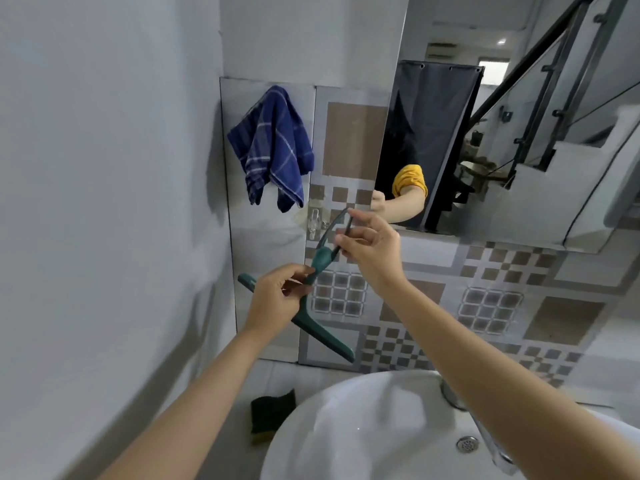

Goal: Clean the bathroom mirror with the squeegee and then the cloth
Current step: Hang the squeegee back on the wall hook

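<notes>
A dark green squeegee is held in front of the tiled wall, blade slanting down to the right. My left hand grips it where the handle meets the blade. My right hand pinches the thin loop at the handle's upper end, close to a clear wall hook. A blue checked cloth hangs on the wall above and to the left. The mirror fills the upper right and reflects an arm in a yellow sleeve.
A white sink lies below my arms, with a drain and a chrome tap at its right. A black and yellow sponge rests on the ledge left of the basin. A plain white wall closes the left side.
</notes>
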`<state>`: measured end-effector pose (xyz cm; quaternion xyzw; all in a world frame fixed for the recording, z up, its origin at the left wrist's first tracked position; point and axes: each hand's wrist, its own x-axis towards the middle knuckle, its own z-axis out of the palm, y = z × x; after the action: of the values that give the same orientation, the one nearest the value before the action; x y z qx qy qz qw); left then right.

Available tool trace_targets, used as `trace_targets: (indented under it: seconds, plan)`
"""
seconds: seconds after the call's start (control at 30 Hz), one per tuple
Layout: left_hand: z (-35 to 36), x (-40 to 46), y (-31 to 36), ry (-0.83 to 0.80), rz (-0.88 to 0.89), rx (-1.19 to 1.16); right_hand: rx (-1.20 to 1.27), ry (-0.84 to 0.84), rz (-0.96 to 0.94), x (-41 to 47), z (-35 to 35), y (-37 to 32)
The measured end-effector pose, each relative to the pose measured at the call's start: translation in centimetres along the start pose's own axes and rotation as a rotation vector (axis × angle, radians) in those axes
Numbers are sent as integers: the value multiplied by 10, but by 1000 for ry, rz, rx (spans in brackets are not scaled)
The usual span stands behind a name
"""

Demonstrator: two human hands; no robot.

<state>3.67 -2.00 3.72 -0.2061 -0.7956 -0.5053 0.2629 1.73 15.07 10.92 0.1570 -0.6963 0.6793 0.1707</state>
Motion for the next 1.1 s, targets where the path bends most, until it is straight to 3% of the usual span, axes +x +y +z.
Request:
trace_targets:
  seconds: [0.3, 0.73, 0.9, 1.1]
  plan:
    - [-1, -16, -48, 5, -156, -11, -130, -56, 34, 10, 34, 46]
    - [7, -20, -66, -12, -124, -24, -255, -52, -12, 16, 37, 72]
    - [-5, -1, -46, 207, -50, -17, -363, 91, -230, 20, 34, 51]
    - [-47, 68, 32, 666, 342, 69, -281, 185, -455, 50, 46, -17]
